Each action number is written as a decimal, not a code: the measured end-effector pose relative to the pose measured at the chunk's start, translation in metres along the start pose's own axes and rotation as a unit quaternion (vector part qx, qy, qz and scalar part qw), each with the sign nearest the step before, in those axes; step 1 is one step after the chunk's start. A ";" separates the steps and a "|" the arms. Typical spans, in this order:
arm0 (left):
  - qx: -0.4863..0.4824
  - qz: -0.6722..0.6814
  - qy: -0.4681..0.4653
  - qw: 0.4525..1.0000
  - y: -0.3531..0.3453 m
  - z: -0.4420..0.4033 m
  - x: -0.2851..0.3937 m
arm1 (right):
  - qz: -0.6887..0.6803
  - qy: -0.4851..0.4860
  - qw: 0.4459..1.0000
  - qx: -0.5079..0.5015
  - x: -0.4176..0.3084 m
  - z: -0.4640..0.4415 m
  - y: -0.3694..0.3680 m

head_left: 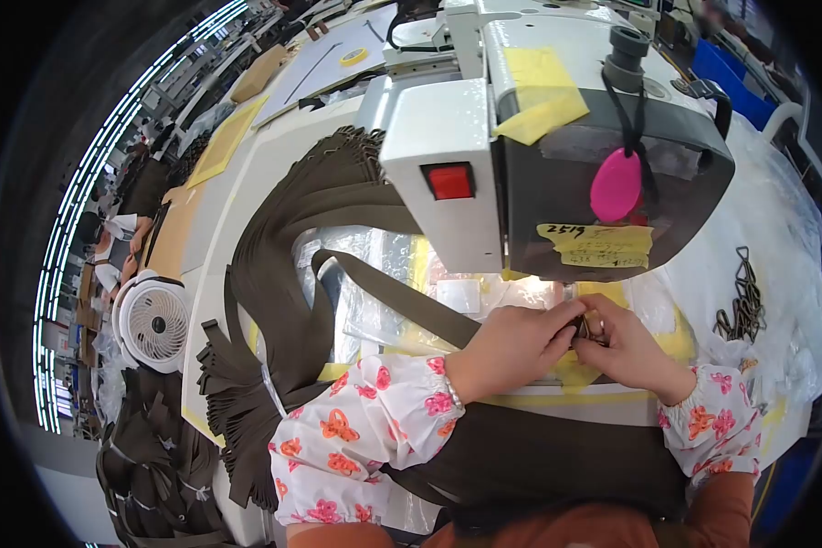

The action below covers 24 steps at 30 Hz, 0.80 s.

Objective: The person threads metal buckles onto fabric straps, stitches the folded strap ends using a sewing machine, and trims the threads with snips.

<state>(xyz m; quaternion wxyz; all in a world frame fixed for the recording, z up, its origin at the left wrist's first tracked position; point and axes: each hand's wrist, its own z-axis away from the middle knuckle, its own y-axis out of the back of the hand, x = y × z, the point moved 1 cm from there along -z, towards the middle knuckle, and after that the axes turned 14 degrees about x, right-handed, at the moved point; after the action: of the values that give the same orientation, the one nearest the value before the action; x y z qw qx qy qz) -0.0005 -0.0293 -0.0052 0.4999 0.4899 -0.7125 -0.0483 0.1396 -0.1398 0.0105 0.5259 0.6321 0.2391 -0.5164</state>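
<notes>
My left hand and my right hand meet just under the sewing machine head, beside its lit work area. Fingers of both are pinched around a small dark metal buckle, largely covered by the fingertips. A dark olive strap runs from the left up to my left hand. The strap's end at the fingers is hidden. Left of the machine lies a big bundle of similar straps, tied with a pale band.
Metal buckles lie on clear plastic at the right. A white fan stands at the left, near more tied straps. A co-worker sits at the far left. Yellow tape rests on the back table.
</notes>
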 end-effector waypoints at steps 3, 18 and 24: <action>-0.036 -0.014 0.034 0.999 0.000 0.006 0.003 | 0.052 0.042 0.996 0.051 -0.002 0.001 -0.008; -0.064 0.021 0.088 0.994 -0.007 0.013 0.004 | 0.043 0.243 0.963 0.108 0.015 0.012 -0.028; -0.027 0.004 0.000 1.000 0.018 0.001 0.003 | -0.133 0.164 0.964 0.163 0.031 0.014 -0.025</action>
<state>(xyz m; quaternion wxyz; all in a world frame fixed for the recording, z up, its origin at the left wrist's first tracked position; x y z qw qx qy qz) -0.0133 -0.0222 0.0062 0.5129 0.4733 -0.7131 -0.0659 0.1239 -0.1519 -0.0270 0.2959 0.7481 0.3160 -0.5029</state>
